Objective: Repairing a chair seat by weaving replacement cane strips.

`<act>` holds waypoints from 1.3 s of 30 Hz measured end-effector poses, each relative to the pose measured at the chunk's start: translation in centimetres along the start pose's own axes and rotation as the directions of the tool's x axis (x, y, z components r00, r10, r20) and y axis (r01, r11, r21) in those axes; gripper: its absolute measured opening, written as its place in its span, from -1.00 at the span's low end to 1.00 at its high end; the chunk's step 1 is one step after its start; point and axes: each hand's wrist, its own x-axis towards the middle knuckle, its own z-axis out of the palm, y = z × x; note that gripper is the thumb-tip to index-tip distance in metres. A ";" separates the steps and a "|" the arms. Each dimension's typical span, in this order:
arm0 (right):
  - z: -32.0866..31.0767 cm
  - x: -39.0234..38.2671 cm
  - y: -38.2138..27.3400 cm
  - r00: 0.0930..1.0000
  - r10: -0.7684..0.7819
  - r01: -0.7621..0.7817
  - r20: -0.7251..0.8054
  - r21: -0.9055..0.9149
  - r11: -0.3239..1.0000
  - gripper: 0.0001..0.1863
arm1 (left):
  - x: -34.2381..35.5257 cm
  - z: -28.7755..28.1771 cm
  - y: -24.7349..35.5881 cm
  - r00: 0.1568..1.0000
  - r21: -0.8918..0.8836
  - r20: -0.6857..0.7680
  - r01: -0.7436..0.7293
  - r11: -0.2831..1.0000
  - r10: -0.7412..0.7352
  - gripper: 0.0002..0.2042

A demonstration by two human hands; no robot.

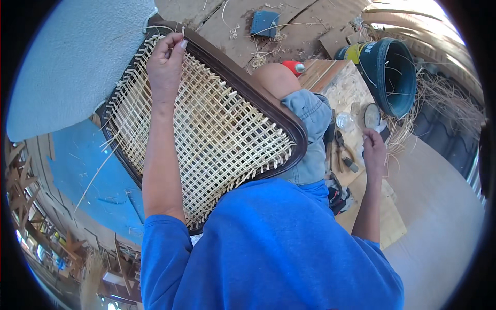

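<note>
A dark wooden frame [243,98] with a woven cane panel [217,129] lies across my lap, loose strand ends sticking out at its left edge. My left hand [166,64] is over the far corner of the panel, thumb and fingers pinched on a thin cane strand [183,31]. To the right, my right hand [375,154] is above a wooden bench [364,188], fingers curled together; whatever is in them is too small or hidden to make out. Close to it are a round dark-rimmed tin [372,115], a clear glass-like dish [344,121] and pliers [341,150].
A dark bucket [385,77] lies tilted at the far right, beside a heap of loose cane fibres [447,101]. A blue block [264,24] and scraps lie on the floor ahead. A red bottle tip [294,67] shows past my knee. A pale blue surface [77,67] borders the frame's left.
</note>
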 end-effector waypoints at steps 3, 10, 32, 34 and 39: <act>1.0 0.0 0.0 0.990 -0.136 0.134 -0.027 -0.068 0.989 -0.83 | -0.1 -0.7 -2.0 0.992 -0.011 -0.045 -0.115 0.993 0.114 -0.87; 1.7 1.1 -0.7 0.946 -0.254 0.310 0.200 -0.340 0.888 -0.72 | -0.9 -2.2 -3.0 0.997 0.116 -0.045 -0.062 0.991 0.068 -0.85; 1.4 2.8 -5.1 0.919 -0.389 0.384 0.067 -0.375 0.844 -0.66 | -0.3 -4.3 -3.5 0.906 0.464 0.271 -0.419 0.780 0.325 -0.85; 1.4 2.7 -5.0 0.924 -0.376 0.375 0.072 -0.374 0.848 -0.67 | -0.2 -4.3 -3.4 0.907 0.466 0.294 -0.412 0.783 0.302 -0.85; 1.8 3.1 -3.9 0.923 -0.381 0.379 0.062 -0.332 0.864 -0.66 | 0.3 -4.3 -3.5 0.861 0.566 0.346 -0.509 0.648 0.373 -0.85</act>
